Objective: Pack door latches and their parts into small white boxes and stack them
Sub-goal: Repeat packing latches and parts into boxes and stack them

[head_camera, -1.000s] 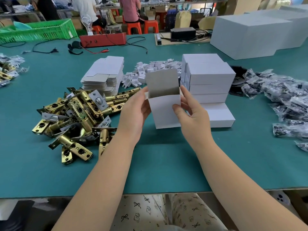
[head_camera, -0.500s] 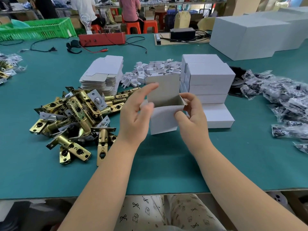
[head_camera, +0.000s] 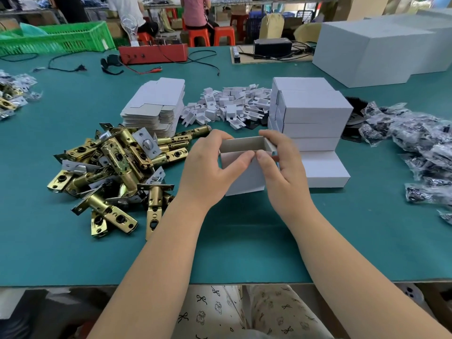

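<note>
Left hand: fingers curled, pinching the small white box at its open top.
Right hand: fingers curled, pinching the same box.
Box: upright above the table.

Bare forearms, no sleeves; pale trousers printed with small bows.

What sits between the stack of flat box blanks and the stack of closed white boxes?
In the head view, a heap of small white folded card inserts lies on the green table between the flat box blanks and the closed white boxes.
</note>
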A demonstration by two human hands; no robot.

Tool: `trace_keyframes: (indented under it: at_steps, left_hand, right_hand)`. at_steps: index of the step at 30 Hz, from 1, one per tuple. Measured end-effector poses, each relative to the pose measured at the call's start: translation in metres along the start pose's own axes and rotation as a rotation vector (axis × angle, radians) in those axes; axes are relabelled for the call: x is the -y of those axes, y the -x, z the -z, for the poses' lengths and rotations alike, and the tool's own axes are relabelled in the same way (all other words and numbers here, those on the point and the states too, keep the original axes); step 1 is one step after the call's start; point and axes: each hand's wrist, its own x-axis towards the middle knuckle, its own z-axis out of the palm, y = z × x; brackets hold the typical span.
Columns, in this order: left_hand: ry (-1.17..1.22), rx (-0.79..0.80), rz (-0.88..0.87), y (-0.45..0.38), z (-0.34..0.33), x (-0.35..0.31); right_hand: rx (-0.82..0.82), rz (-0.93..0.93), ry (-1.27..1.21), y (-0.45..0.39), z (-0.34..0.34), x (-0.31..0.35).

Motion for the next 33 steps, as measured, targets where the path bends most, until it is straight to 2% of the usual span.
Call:
trace_keyframes:
  at_steps: [5,13,15,17,19,23,26,29,33]
  left_hand:
    - [0.118,0.024,0.052,0.001,-0.004,0.0]
    - [0.34,0.032,0.064,0.003,-0.007,0.001]
    - [0.425,0.031,0.152,-0.005,-0.005,0.003]
    - [0.479,0.042,0.371,-0.023,0.002,0.008]
    - [0.345,0.05,0.507,-0.044,0.011,0.015]
    - [-0.375,0.245,0.332,-0.076,0.013,0.033]
    - [-0.768,0.377,0.324,-0.088,0.008,0.048]
    - [-0.951,0.49,0.409,-0.097,0.006,0.063]
    - [-1.104,0.505,0.427,-0.104,0.0,0.073]
  right_hand:
    - [0.079,-0.064,-0.09,0.003,-0.002,-0.001]
    - [0.016,-0.107,-0.067,0.002,-0.001,-0.006]
    - [0.011,-0.114,-0.066,0.002,-0.002,-0.006]
    - [-0.001,-0.121,-0.05,0.002,-0.003,-0.007]
    - [-0.018,-0.116,-0.04,0.002,-0.004,-0.007]
    - [-0.023,-0.098,-0.03,0.003,-0.004,-0.008]
    - [-0.02,-0.101,-0.025,0.004,-0.003,-0.006]
    - [-0.015,-0.096,-0.025,0.005,-0.002,-0.006]
    - [-0.008,-0.115,-0.024,0.004,-0.002,-0.007]
